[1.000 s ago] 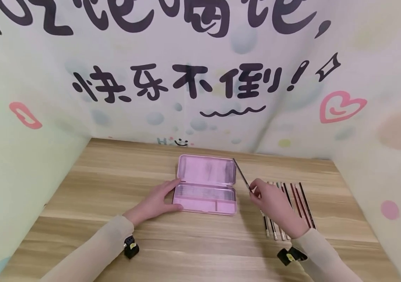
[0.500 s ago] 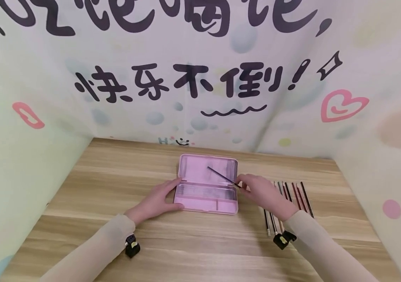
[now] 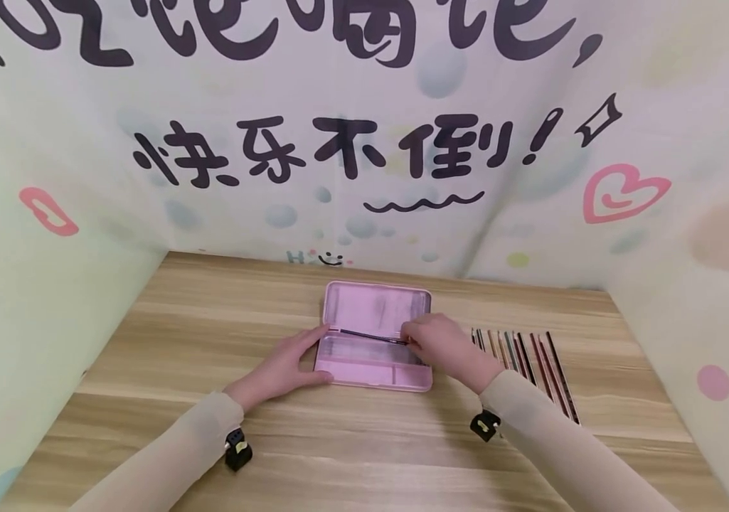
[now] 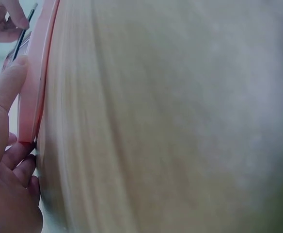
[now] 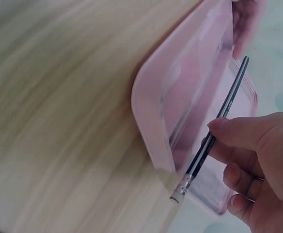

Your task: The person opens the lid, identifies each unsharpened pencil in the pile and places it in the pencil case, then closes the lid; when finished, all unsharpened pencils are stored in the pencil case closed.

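A pink pencil case (image 3: 354, 372) lies with its lid raised on the wooden table, its compartments empty. The left hand (image 3: 277, 370) grips the case's left end, thumb at the front edge and fingers at the side and back; the left wrist view shows this hand (image 4: 8, 145) against the pink wall (image 4: 35, 82). Between thumb and fingers, the right hand (image 3: 446, 347) pinches a dark pencil (image 3: 370, 336) over the case near the hinge. In the right wrist view the pencil (image 5: 228, 99) has a metal end with an eraser, and the hand (image 5: 262, 165) pinches it nearer that end.
Several pencils (image 3: 546, 370), dark, red and light, lie side by side on the table (image 3: 210, 306) to the right of the case, partly under the right forearm. A printed cloth wall (image 3: 242, 213) with black lettering rises behind the table.
The right hand has moved left with the pencil, from beside the case to over it, and the pencil has turned from steeply slanted to nearly level across it. The left hand has stayed in place.
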The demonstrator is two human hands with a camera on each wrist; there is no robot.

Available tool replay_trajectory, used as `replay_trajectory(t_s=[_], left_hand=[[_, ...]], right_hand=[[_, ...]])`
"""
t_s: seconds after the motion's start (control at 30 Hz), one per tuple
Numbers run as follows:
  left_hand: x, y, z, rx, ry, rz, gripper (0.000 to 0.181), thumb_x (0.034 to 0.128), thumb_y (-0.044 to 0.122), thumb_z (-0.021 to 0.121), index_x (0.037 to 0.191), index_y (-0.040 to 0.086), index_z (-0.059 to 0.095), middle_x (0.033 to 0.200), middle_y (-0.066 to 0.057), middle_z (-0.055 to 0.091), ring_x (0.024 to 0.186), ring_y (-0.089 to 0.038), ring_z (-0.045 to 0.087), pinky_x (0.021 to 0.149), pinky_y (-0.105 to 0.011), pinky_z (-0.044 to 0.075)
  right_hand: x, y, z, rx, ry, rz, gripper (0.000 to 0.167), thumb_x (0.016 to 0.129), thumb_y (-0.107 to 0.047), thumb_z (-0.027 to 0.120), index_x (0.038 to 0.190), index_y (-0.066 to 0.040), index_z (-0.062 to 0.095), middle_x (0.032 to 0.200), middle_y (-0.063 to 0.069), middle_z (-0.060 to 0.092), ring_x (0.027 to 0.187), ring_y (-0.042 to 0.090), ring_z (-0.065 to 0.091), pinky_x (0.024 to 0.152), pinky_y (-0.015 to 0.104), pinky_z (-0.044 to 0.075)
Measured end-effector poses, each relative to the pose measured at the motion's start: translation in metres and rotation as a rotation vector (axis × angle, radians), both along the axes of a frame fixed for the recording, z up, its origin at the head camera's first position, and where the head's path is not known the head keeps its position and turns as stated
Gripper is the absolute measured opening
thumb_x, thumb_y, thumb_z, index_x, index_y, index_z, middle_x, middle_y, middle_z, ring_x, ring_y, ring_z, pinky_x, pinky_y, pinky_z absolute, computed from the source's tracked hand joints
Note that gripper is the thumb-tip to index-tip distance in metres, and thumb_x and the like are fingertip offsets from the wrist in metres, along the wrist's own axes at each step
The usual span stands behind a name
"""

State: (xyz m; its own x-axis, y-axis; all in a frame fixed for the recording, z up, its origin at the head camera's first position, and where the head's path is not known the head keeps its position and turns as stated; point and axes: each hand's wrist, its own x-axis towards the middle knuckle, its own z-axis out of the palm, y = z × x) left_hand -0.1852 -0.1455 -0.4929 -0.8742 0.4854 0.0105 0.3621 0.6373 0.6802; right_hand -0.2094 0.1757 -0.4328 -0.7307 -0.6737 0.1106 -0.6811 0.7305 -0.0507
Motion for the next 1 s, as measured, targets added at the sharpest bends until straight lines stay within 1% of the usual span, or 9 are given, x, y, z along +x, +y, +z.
replay_trajectory(t_s=[0.1, 0.2, 0.33, 0.47, 0.6, 0.7, 0.83, 0.93, 1.0], left_hand=[[-0.002, 0.000, 0.001, -0.012, 0.009, 0.000, 0.094, 0.0880, 0.041, 0.084, 0.162, 0.008, 0.036, 0.158, -0.026, 0.045, 0.144, -0.049, 0.042, 0.119, -0.067, 0.030], [-0.003, 0.000, 0.001, -0.012, 0.001, 0.001, 0.094, 0.0880, 0.041, 0.084, 0.162, 0.008, 0.036, 0.158, -0.025, 0.044, 0.145, -0.048, 0.042, 0.120, -0.066, 0.030], [-0.003, 0.000, 0.000, -0.005, 0.002, 0.000, 0.094, 0.0883, 0.041, 0.084, 0.162, 0.009, 0.036, 0.159, -0.024, 0.044, 0.145, -0.047, 0.042, 0.120, -0.065, 0.030], [-0.002, 0.001, 0.001, 0.005, 0.011, -0.007, 0.093, 0.0881, 0.041, 0.084, 0.162, 0.009, 0.037, 0.158, -0.024, 0.045, 0.144, -0.047, 0.043, 0.120, -0.066, 0.031], [-0.002, 0.002, 0.002, 0.012, 0.006, -0.014, 0.093, 0.0884, 0.040, 0.084, 0.162, 0.008, 0.036, 0.159, -0.024, 0.045, 0.145, -0.047, 0.042, 0.120, -0.066, 0.029], [-0.004, 0.002, 0.002, 0.017, 0.006, -0.008, 0.093, 0.0886, 0.039, 0.084, 0.162, 0.008, 0.036, 0.159, -0.025, 0.044, 0.145, -0.048, 0.041, 0.120, -0.067, 0.029], [-0.005, 0.002, 0.003, 0.017, 0.016, -0.003, 0.093, 0.0885, 0.039, 0.084, 0.162, 0.008, 0.036, 0.159, -0.025, 0.044, 0.145, -0.048, 0.041, 0.120, -0.067, 0.028], [-0.002, 0.001, 0.001, 0.009, 0.012, -0.001, 0.094, 0.0885, 0.042, 0.083, 0.163, 0.010, 0.036, 0.159, -0.023, 0.044, 0.145, -0.048, 0.041, 0.120, -0.067, 0.029], [0.000, -0.001, -0.001, 0.014, 0.005, 0.003, 0.094, 0.0883, 0.043, 0.083, 0.163, 0.010, 0.036, 0.159, -0.023, 0.044, 0.145, -0.047, 0.041, 0.120, -0.067, 0.029]], right_hand=[[-0.003, -0.009, -0.003, 0.024, 0.024, 0.017, 0.010, 0.090, -0.007, 0.080, 0.087, -0.011, 0.071, 0.080, -0.001, 0.069, 0.074, 0.019, 0.066, 0.076, 0.041, 0.056], [-0.006, -0.016, -0.007, 0.029, 0.047, 0.033, 0.013, 0.089, -0.008, 0.081, 0.084, -0.011, 0.070, 0.077, -0.001, 0.068, 0.072, 0.020, 0.065, 0.074, 0.041, 0.056], [-0.007, -0.023, -0.013, 0.034, 0.046, 0.021, 0.014, 0.090, -0.010, 0.080, 0.083, -0.011, 0.069, 0.078, -0.001, 0.068, 0.073, 0.020, 0.064, 0.072, 0.039, 0.055], [-0.007, -0.027, -0.018, 0.060, 0.048, 0.007, 0.012, 0.092, -0.011, 0.079, 0.085, -0.012, 0.069, 0.079, 0.000, 0.068, 0.075, 0.021, 0.063, 0.073, 0.039, 0.054], [-0.006, -0.029, -0.019, 0.089, 0.082, 0.011, 0.012, 0.092, -0.011, 0.078, 0.086, -0.010, 0.068, 0.081, 0.002, 0.069, 0.077, 0.022, 0.064, 0.073, 0.038, 0.055], [-0.007, -0.031, -0.020, 0.133, 0.106, 0.015, 0.008, 0.094, -0.011, 0.076, 0.090, -0.010, 0.069, 0.085, 0.002, 0.070, 0.079, 0.021, 0.064, 0.074, 0.037, 0.056], [-0.008, -0.033, -0.021, 0.206, 0.115, 0.012, 0.003, 0.095, -0.009, 0.073, 0.096, -0.011, 0.071, 0.090, 0.001, 0.071, 0.083, 0.019, 0.064, 0.079, 0.035, 0.056], [-0.006, -0.034, -0.020, 0.227, 0.119, 0.020, 0.005, 0.094, -0.008, 0.074, 0.097, -0.011, 0.072, 0.090, 0.001, 0.071, 0.083, 0.019, 0.062, 0.079, 0.035, 0.055], [-0.004, -0.035, -0.021, 0.224, 0.124, 0.023, 0.004, 0.094, -0.009, 0.075, 0.097, -0.012, 0.073, 0.089, 0.001, 0.071, 0.082, 0.020, 0.061, 0.078, 0.034, 0.054]])
